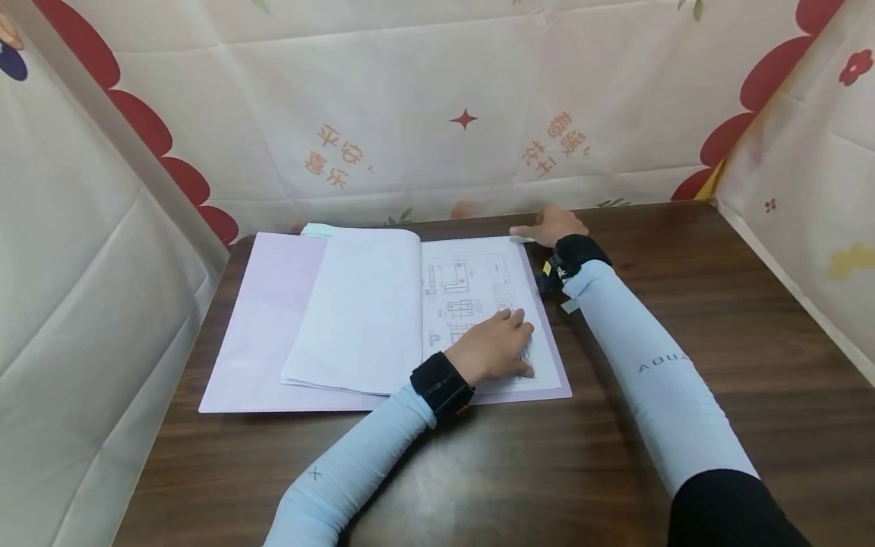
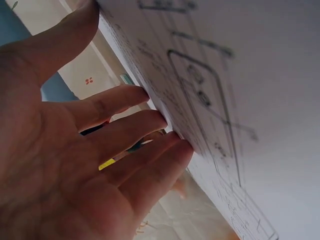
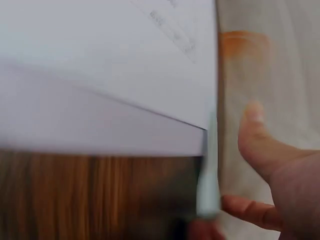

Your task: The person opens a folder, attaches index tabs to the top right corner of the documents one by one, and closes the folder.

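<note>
An open lilac folder point(image 1: 249, 342) lies on the table, with white pages point(image 1: 369, 304) turned to its left side. On the right lies a printed page point(image 1: 499, 262) with line drawings. My left hand point(image 1: 492, 348) rests on the lower part of that page; in the left wrist view its fingers point(image 2: 145, 120) are extended, tips against the paper. At the folder's top right corner is my right hand point(image 1: 554, 226), beside a pale green strip point(image 3: 210, 180). In the right wrist view the thumb point(image 3: 256, 132) stands apart from the strip, while a finger point(image 3: 245, 207) reaches it.
The brown wooden table point(image 1: 683, 304) extends around the folder. Behind it hangs a pale patterned cloth point(image 1: 424, 114), with another cloth at each side. A pale green edge point(image 1: 317, 228) shows behind the turned pages.
</note>
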`<act>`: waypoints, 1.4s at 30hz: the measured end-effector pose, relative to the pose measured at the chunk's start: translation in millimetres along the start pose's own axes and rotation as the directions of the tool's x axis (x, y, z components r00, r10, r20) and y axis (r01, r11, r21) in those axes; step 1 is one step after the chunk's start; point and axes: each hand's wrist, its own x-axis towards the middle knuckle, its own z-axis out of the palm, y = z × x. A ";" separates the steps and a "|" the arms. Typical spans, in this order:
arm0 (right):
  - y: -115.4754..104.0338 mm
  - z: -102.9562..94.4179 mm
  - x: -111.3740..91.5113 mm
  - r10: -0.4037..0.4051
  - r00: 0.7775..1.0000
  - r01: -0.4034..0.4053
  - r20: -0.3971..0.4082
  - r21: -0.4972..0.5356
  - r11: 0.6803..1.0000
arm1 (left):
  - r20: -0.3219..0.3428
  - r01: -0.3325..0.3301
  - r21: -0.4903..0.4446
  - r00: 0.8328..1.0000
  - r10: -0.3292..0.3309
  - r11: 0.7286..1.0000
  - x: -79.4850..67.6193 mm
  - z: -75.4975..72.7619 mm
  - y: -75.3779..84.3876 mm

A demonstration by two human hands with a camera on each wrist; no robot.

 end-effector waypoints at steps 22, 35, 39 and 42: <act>39.8 14.9 -155.5 -0.621 0.774 0.633 0.125 -0.137 0.762 | 0.020 0.032 0.044 0.999 -0.033 0.999 3.8 -2.3 2.4; 35.2 15.2 -162.8 -0.544 0.824 0.565 0.158 -0.146 0.812 | -0.540 0.248 0.112 0.828 -0.151 0.962 -136.5 -38.0 -77.5; 33.7 15.6 -161.8 -0.540 0.824 0.563 0.174 -0.128 0.817 | -0.584 0.444 -0.118 0.692 -0.424 0.888 -210.8 -29.8 -138.3; 34.4 18.1 -161.6 -0.543 0.819 0.566 0.186 -0.105 0.818 | -0.433 0.598 -0.268 0.626 -0.649 0.756 -256.1 -15.4 -166.0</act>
